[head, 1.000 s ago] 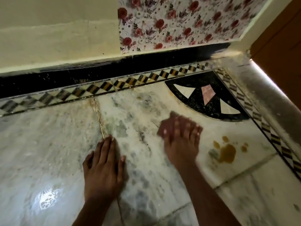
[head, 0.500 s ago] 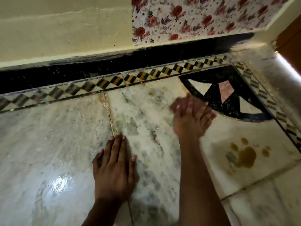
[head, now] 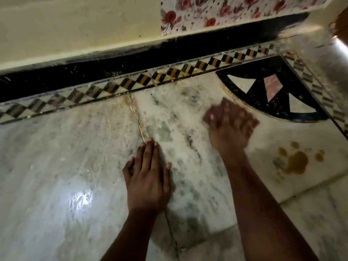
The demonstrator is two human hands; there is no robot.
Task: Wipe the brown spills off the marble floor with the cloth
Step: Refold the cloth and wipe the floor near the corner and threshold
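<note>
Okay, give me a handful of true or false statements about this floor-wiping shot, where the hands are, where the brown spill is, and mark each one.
1. The left hand lies flat on the marble floor with straight fingers. True.
2. The brown spill is directly under the right hand. False: it lies off to the right of that hand, uncovered.
3. The right hand is near the black corner inlay. True.
4. The brown spill has already been wiped away. False: a large blot and small drops are on the marble.
5. Floral paper covers part of the wall. True.
6. The left hand holds a cloth. False: it holds nothing.
</note>
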